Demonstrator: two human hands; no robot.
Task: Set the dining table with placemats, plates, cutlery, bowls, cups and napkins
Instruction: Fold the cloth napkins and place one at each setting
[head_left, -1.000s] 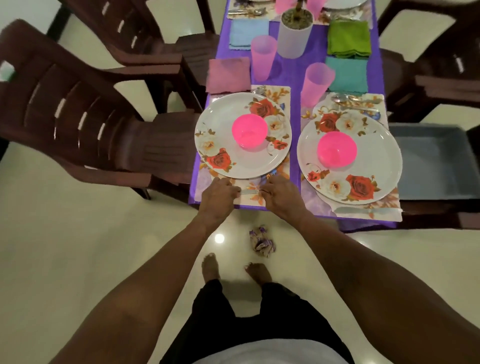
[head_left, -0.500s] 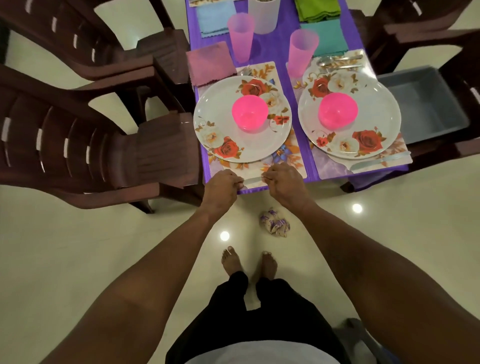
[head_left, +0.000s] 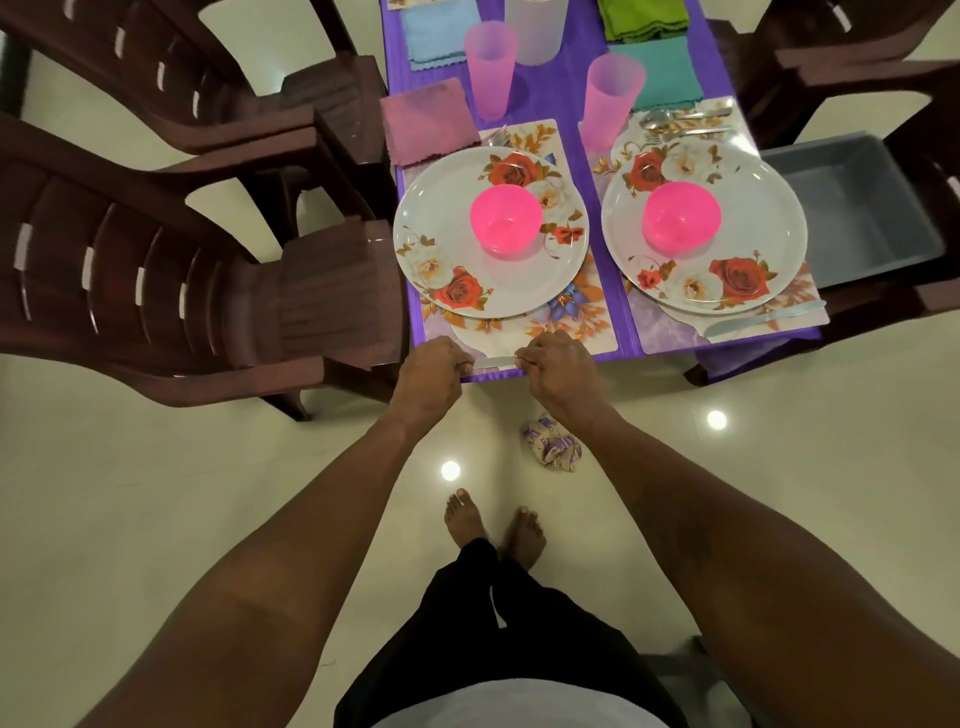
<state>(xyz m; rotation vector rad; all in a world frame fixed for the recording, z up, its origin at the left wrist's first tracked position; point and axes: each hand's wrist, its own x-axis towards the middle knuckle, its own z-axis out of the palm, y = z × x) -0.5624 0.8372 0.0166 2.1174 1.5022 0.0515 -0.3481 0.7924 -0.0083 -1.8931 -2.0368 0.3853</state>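
Dim warm indoor light, two ceiling-lamp glints on the glossy floor, wide-angle bending at edges.

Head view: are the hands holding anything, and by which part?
Both hands pinch a table knife along the placemat near edge: left hand at one end, right hand at the other. Handle end cannot be told.

Home dining room. Table under purple cloth at upper centre, laid with floral plates and pink tumblers. Dark brown moulded plastic chairs at left and upper right. Glossy cream floor tiles; person stands barefoot.
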